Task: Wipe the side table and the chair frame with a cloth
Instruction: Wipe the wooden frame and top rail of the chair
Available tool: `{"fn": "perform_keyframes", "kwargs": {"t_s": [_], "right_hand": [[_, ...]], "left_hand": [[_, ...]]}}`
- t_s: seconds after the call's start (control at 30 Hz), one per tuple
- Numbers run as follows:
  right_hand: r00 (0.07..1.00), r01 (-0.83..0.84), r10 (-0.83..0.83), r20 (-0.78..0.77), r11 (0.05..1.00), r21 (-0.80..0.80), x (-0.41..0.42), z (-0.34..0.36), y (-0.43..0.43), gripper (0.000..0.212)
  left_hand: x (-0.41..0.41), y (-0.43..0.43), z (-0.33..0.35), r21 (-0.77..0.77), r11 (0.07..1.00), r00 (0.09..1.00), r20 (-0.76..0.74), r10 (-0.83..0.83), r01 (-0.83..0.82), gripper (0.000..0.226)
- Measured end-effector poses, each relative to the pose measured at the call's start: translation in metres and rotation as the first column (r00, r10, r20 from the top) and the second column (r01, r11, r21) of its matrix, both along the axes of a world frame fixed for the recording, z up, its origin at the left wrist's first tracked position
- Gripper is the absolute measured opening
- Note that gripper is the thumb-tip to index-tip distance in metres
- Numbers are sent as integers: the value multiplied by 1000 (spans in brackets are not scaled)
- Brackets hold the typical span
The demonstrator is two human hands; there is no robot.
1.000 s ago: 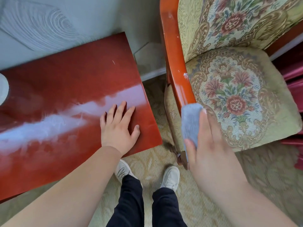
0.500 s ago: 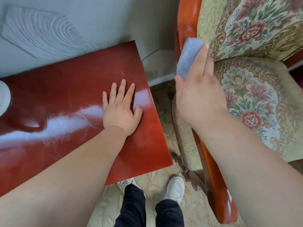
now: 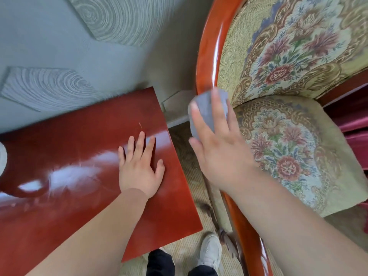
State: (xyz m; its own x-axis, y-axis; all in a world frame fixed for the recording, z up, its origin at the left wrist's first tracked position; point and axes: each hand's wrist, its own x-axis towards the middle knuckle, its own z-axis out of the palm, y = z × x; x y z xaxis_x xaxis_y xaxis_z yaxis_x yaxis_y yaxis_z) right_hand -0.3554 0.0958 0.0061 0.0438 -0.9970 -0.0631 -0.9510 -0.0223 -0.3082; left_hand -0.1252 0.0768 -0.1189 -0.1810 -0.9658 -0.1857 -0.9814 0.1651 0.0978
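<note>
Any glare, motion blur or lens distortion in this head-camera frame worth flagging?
Head view: broad white glare streaks across the glossy side table near the flat left hand; a thin highlight runs down the chair frame. The right hand pressing the grey cloth is softened by motion blur, fingertips especially. Wide-angle bending curves the frame and wall.

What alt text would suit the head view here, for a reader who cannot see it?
The right hand presses a grey cloth against the glossy red-brown wooden chair frame, beside the floral upholstered seat. The left hand lies flat, fingers spread, on the red side table. Dark trousers and white shoes show below.
</note>
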Motion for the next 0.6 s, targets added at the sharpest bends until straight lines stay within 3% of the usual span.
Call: {"fn": "perform_keyframes", "kwargs": {"t_s": [0.1, 0.17, 0.3, 0.47, 0.6], "right_hand": [[998, 51, -54, -17, 990, -129, 5, 7, -57, 67], [998, 67, -68, -9, 989, -132, 4, 7, -57, 69], [999, -39, 37, -28, 997, -66, 0, 1, 20, 76], [997, -79, 74, 34, 981, 179, -7, 7, 89, 70], [992, -85, 83, -97, 996, -11, -3, -4, 30, 64]], "left_hand": [[-2, -1, 1, -1, 1000, 1000, 9, 2, -2, 73], [-1, -1, 0, 0, 1000, 1000, 3, 6, -6, 73], [1, 0, 1, -3, 1000, 1000, -5, 7, -7, 72], [1, -1, 2, 0, 1000, 1000, -13, 6, -6, 72], [0, -1, 4, 11, 1000, 1000, -27, 1, -1, 71]]}}
